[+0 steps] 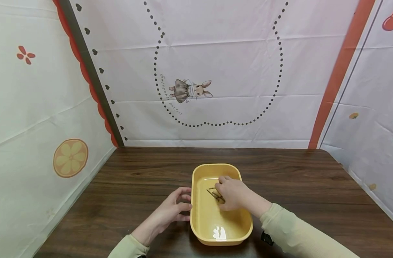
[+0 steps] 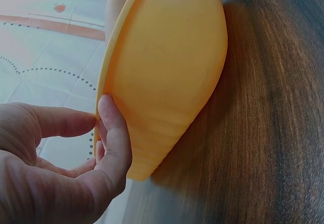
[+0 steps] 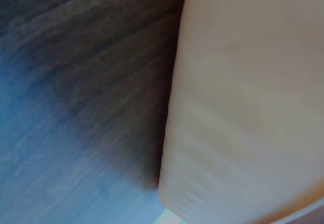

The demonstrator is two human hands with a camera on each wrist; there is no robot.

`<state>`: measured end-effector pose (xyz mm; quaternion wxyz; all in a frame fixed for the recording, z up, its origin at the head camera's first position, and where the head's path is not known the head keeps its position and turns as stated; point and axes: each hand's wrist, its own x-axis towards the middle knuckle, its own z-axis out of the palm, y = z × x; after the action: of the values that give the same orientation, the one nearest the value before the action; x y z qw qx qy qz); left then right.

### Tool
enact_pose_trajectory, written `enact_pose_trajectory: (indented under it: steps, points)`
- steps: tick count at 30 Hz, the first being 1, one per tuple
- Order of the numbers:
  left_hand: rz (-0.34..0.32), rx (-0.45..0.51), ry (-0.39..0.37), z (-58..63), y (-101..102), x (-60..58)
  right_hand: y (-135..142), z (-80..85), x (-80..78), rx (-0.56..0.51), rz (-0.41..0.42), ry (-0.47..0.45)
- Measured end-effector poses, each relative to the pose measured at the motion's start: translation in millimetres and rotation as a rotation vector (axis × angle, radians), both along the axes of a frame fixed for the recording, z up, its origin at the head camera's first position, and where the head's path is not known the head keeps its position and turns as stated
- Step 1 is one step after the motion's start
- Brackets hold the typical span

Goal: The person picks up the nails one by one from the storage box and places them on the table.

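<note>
A yellow oblong tray (image 1: 201, 225) with raised sides stands on the table. Inside it, several thin dark screws or nails (image 1: 212, 194) lie in a loose heap. My right hand (image 1: 233, 193) reaches over the tray's right side, fingers bent down at the heap. The fingertips are partly hidden, so a grip on any piece cannot be confirmed. On the tray's left, my left hand (image 1: 172, 208) rests its fingertips against the outer wall. The left wrist view shows its fingers (image 2: 115, 133) at the rim and outer wall (image 2: 167, 62). Only the tray's outside (image 3: 228, 107) fills the right wrist view.
The dark wood-grain table (image 1: 145, 166) extends around the tray. Printed white cloth (image 1: 232, 79) hangs behind it and along both sides. A black strap or device (image 1: 266, 238) shows beneath the right sleeve.
</note>
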<state>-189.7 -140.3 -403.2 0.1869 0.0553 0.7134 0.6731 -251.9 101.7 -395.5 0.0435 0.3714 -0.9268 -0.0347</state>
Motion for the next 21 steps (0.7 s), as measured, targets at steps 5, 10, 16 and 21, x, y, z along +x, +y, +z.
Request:
enact_pose_trajectory:
  steps: [5, 10, 16, 21]
  points:
    - [-0.001, 0.0, 0.0, 0.2, -0.1, 0.1, 1.5, -0.3, 0.3, 0.003, 0.007, 0.016]
    - [-0.003, 0.001, -0.002, 1.3, 0.0, 0.2, 1.5, 0.8, 0.4, 0.006, -0.001, 0.008]
    - [-0.005, 0.004, -0.003, 3.3, -0.4, -0.4, -1.1, 3.6, 0.7, 0.032, -0.006, 0.033]
    - [-0.006, 0.002, -0.007, 3.7, -0.3, -0.8, -3.0, 4.1, 0.9, 0.07, -0.007, 0.045]
